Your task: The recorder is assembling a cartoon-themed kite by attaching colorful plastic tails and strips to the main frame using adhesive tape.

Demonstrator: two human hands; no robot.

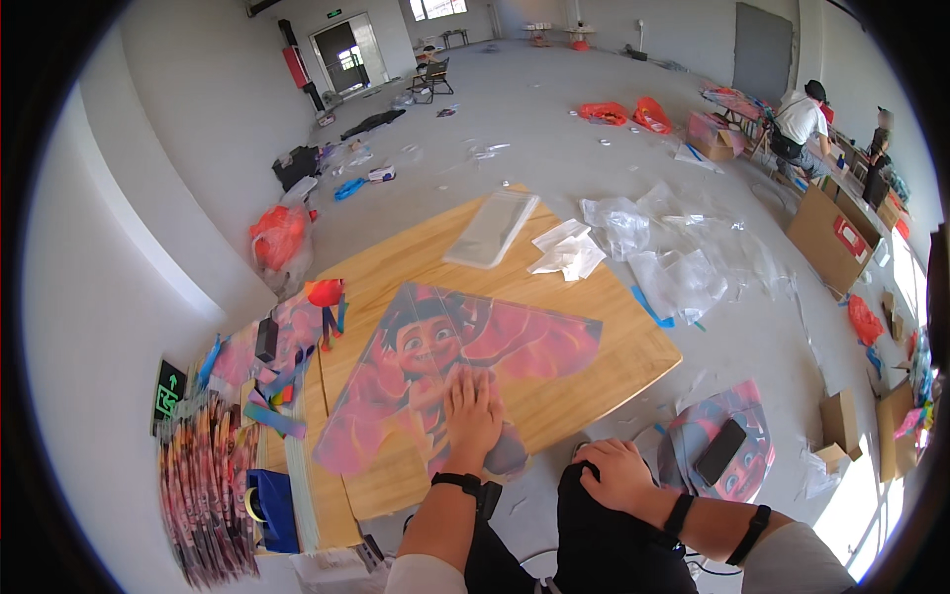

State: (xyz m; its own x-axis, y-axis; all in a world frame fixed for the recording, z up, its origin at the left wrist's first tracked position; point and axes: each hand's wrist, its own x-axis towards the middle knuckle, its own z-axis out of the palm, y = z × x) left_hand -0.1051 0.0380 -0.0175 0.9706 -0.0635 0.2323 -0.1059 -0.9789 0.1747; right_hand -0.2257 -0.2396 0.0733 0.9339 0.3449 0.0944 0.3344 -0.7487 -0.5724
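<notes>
A wide triangular kite [435, 346], printed with a cartoon figure in red, pink and dark tones, is spread on the wooden table [633, 356]. My left hand [472, 414] lies flat on the middle of its lower part, fingers stretched out and holding nothing. Away from the table, my right hand [616, 477] rests on my knee, its fingers draped loosely over the dark trousers with nothing in them. Beyond the kite are a stack of clear plastic sleeves [492, 230] and some crumpled white paper [568, 249].
At the left are a blue tape dispenser [272, 510], a row of folded kites [206, 485] and colourful ribbons [282, 396]. Another printed kite [747, 411] with a dark phone [720, 452] lies by my right arm. Clear plastic [683, 282] and cardboard boxes [831, 238] cover the floor; people work farther right.
</notes>
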